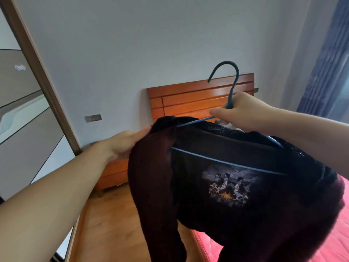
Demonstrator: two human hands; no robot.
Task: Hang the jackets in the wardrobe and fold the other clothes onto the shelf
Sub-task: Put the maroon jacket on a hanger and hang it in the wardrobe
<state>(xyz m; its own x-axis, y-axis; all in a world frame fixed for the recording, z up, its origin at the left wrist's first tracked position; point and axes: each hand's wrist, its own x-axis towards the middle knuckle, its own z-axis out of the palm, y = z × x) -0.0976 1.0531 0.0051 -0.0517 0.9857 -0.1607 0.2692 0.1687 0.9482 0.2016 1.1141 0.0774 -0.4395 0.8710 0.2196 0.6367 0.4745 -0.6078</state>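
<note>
A dark jacket [236, 186] with a printed patch on its inner lining hung on a blue hanger [229, 87] held up in mid-air at about 5 o'clock of the view — over the edge of a bed with a red cover [336, 242]. The right hand [243, 110], at 3 o'clock, had its fingers [217, 112] curled round the neck of the hanger just below the hook, which stood upright above the hand. The left hand [124, 144], at 9 o'clock of the jacket, pinched the garment's shoulder edge, thumb on top, the rest of its fingers hidden behind the fabric. One sleeve [151, 195] drooped straight down from that shoulder toward the wooden floor [109, 224]. The hanger's blue crossbar showed inside the open collar. Behind, at 12 o'clock, an orange wooden headboard [188, 99] stood against a pale wall, with a matching nightstand [113, 174] at its left. A wardrobe's sliding door [22, 110] filled the 9 o'clock edge — a blue curtain [324, 63] hung at 2 o'clock.
</note>
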